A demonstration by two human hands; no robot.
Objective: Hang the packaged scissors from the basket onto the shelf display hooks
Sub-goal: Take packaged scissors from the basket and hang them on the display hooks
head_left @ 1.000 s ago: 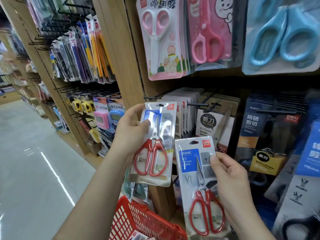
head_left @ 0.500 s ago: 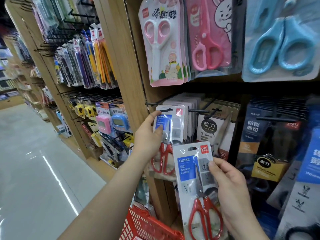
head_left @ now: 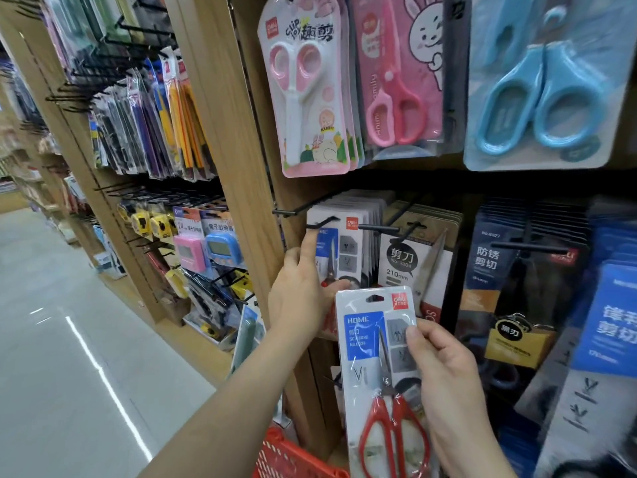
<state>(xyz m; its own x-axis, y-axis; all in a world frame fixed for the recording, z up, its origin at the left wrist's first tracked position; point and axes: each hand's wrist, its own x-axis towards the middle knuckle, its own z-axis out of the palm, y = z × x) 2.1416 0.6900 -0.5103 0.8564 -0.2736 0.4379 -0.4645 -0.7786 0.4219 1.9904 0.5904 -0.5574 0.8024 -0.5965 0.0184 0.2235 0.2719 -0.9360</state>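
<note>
A person's left hand (head_left: 303, 291), forefinger straight, presses one scissors pack (head_left: 339, 250) onto the hook (head_left: 324, 222); the second pack (head_left: 375, 357), pinched by the right hand (head_left: 444, 381) at five o'clock of it, should next rise to that hook.

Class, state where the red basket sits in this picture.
In the head view the red basket is at the bottom edge, just left of the scissors pack held in the right hand.
</note>
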